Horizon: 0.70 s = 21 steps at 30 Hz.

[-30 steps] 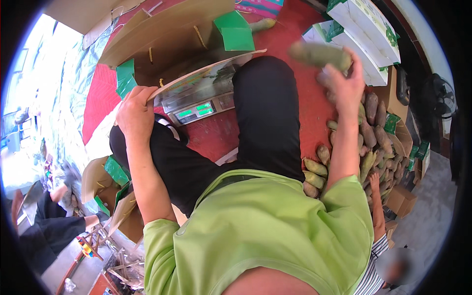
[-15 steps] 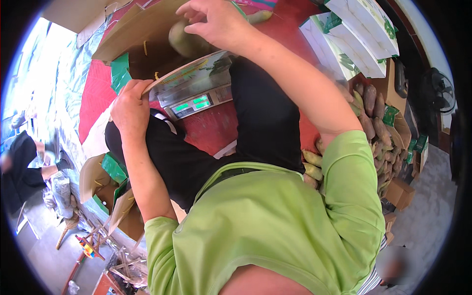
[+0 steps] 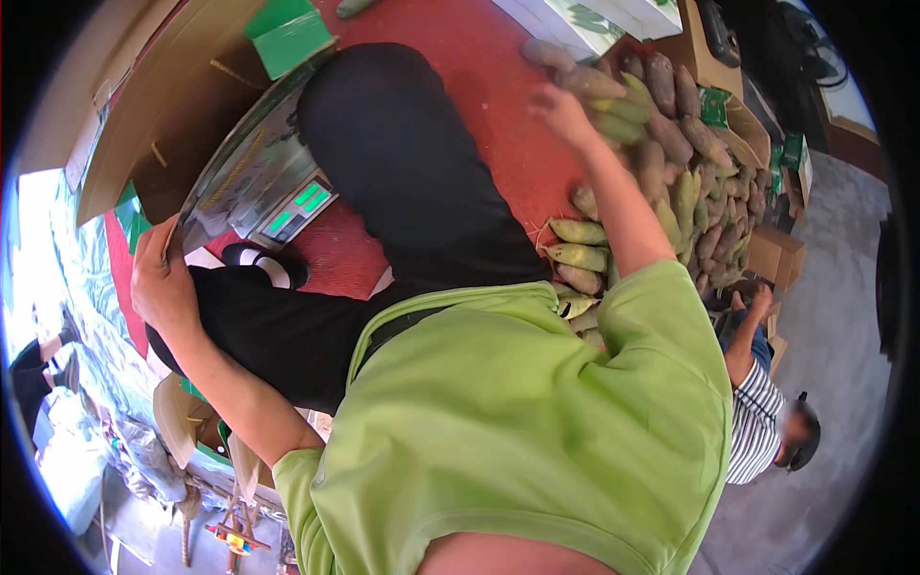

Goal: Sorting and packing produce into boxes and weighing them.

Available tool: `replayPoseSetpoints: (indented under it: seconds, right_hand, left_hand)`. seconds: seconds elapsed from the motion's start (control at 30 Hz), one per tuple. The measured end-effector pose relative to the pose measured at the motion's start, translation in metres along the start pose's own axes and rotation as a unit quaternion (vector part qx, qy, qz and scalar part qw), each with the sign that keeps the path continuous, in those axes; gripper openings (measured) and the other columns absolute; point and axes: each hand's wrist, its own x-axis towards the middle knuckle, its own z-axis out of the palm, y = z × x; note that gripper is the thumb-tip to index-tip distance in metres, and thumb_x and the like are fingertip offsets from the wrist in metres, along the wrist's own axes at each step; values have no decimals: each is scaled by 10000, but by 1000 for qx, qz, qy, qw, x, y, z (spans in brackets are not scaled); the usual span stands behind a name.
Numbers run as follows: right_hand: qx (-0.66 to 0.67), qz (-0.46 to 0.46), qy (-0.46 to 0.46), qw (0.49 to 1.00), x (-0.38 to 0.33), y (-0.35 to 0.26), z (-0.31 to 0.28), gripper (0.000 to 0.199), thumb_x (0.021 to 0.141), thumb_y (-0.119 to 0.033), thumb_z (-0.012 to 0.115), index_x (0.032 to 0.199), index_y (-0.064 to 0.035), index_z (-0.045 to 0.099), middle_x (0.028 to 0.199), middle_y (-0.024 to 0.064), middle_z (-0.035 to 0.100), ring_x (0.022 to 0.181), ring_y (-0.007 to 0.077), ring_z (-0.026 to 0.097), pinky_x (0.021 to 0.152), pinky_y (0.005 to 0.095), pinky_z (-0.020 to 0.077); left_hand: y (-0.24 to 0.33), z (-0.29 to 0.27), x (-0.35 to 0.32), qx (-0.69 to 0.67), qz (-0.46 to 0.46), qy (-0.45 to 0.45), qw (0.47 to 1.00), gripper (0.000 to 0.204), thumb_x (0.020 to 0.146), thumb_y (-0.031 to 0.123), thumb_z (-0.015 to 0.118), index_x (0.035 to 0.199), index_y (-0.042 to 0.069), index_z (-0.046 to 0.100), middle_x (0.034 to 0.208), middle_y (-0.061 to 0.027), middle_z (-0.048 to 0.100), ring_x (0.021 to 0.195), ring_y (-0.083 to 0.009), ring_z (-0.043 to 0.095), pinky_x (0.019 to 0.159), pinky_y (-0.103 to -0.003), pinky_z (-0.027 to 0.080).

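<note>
Now right hand (image 3: 563,113) reaches, grip loose, touching the mango heap (image 3: 671,182); left hand (image 3: 163,283) clasps the scale tray (image 3: 240,172).

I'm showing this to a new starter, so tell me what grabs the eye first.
The big pile of mangoes, green and reddish-brown, fills the red mat at upper right, with the right hand reaching into it. At left, the left hand holds the edge of a cardboard box sitting on a digital scale.
</note>
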Motion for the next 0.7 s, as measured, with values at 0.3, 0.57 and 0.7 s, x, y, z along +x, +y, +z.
replayPoseSetpoints:
  seconds: [0.3, 0.57, 0.7]
  right_hand:
    - [-243, 244, -172, 923, -208, 164, 55, 235, 837, -174, 577, 1024, -64, 667, 1003, 199, 665, 954, 372, 630, 855, 442, 495]
    - [-248, 360, -335, 835, -211, 96, 68, 764, 734, -281, 741, 1402, -203, 378, 1436, 75, 413, 1333, 295, 372, 1044, 475, 391]
    - [-271, 294, -304, 865, -228, 92, 81, 774, 742, -302, 733, 1410, -204, 356, 1436, 38, 407, 1353, 259, 345, 1048, 532, 363]
  left_hand:
    - [-6, 13, 4, 4, 6, -2, 1000, 165, 863, 147, 645, 1014, 100, 694, 980, -55, 680, 900, -266, 652, 773, -334, 491]
    - [-15, 13, 1, -16, 6, 12, 1000, 151, 874, 146, 644, 999, 74, 687, 949, -69, 679, 875, -269, 653, 768, -320, 488]
    - [-16, 11, 2, -8, 28, 22, 999, 148, 856, 120, 654, 994, 74, 683, 941, -57, 680, 868, -257, 652, 768, -315, 489]
